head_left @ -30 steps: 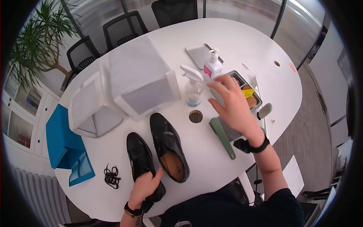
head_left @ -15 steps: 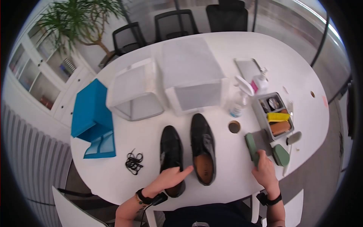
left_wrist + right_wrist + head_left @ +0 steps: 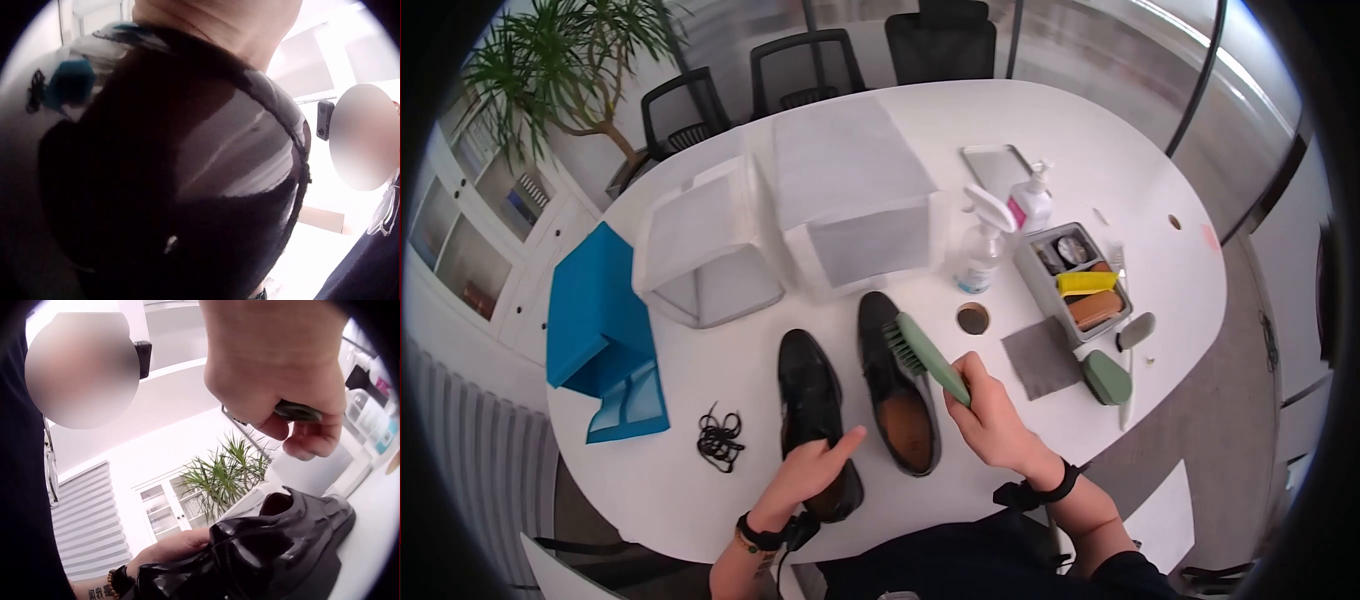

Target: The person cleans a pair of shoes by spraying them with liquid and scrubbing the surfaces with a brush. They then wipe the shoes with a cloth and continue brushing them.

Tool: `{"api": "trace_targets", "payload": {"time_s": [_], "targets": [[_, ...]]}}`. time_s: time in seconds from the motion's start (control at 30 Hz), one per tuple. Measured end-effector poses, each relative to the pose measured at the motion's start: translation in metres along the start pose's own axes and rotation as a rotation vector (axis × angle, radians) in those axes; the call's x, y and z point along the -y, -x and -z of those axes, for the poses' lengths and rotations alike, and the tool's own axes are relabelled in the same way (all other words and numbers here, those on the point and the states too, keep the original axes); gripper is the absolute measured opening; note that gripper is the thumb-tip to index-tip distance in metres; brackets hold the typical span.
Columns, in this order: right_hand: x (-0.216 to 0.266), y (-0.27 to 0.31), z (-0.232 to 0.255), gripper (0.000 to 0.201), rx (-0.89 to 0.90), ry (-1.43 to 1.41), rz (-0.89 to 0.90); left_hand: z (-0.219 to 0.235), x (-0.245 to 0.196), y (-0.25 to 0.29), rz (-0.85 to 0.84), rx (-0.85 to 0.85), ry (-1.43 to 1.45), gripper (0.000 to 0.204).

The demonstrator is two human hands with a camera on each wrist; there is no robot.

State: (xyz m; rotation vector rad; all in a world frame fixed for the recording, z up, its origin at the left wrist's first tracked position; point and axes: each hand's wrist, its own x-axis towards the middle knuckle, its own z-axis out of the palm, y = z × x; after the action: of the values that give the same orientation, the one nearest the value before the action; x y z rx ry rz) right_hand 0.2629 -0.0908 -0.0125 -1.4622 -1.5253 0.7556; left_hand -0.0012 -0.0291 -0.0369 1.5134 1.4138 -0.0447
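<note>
My right hand [image 3: 988,412] grips the handle of a green-backed brush [image 3: 935,358], its dark bristles overlapping the right-hand black dress shoe [image 3: 882,345] in the head view. That shoe stands on the table with its tan insole showing. In the right wrist view, part of the brush handle [image 3: 299,411] shows between curled fingers. My left hand [image 3: 812,470] lies over the opening of the other black shoe [image 3: 808,375], thumb stretched to the right and fingers hidden. The shiny heel of a shoe [image 3: 231,150] fills much of the left wrist view.
Black laces [image 3: 720,437] lie left of the shoes, near a blue box [image 3: 600,310]. Behind stand two white fabric bins [image 3: 855,160]. At right are a spray bottle [image 3: 980,250], pump bottle [image 3: 1032,200], grey tray [image 3: 1050,280] of shoe-care items, grey cloth [image 3: 1040,358] and another green brush [image 3: 1107,377].
My right hand reached down to the green brush on the cloth, picked it up and carried it left over the right-hand shoe. My left hand stays on the other shoe.
</note>
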Motion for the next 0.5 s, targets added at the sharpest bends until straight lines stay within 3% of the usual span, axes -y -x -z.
{"api": "trace_targets", "payload": {"time_s": [0.03,0.1,0.13,0.5], "targets": [[0.005,-0.008,-0.005,0.021,0.011,-0.024,0.011,0.002,-0.009,0.008,-0.005,-0.032,0.027,0.081],[0.011,-0.019,-0.013,0.03,0.086,0.208,-0.115,-0.006,0.01,-0.002,-0.092,-0.052,0.104,0.081],[0.006,-0.023,-0.019,0.039,0.024,0.309,-0.052,-0.007,0.008,-0.002,-0.091,-0.052,0.113,0.083],[-0.031,-0.023,-0.031,0.028,-0.002,0.44,-0.006,-0.002,0.002,-0.004,-0.083,-0.001,0.007,0.09]]}}
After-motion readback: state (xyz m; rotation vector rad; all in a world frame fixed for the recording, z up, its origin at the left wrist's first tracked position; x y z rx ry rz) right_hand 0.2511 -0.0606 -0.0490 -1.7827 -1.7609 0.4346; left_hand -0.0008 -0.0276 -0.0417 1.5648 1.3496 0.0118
